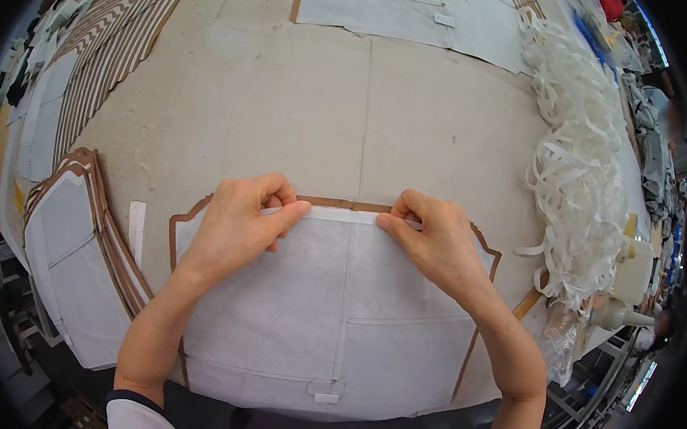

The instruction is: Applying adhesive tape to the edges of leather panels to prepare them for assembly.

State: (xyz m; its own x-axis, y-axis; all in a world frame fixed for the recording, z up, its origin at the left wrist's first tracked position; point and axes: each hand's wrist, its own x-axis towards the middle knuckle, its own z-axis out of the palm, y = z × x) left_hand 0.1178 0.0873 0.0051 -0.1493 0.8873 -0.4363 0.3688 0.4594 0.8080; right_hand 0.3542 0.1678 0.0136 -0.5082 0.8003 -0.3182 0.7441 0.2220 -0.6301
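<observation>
A white fabric panel with a brown border lies flat on the table in front of me. Along its far edge runs a narrow white tape, just inside the brown edging. My left hand pinches the tape near the middle of that edge, thumb on top and fingers curled. My right hand is closed in the same way on the tape, a short distance to the right. Between the two hands the tape looks straight. Seams cross the panel, and a small white tag sits near its close edge.
A stack of similar brown-edged panels lies at the left. Striped fabric pieces fill the far left. Tangled white tape is heaped along the right, beside a plastic bottle. Another white panel lies at the far edge.
</observation>
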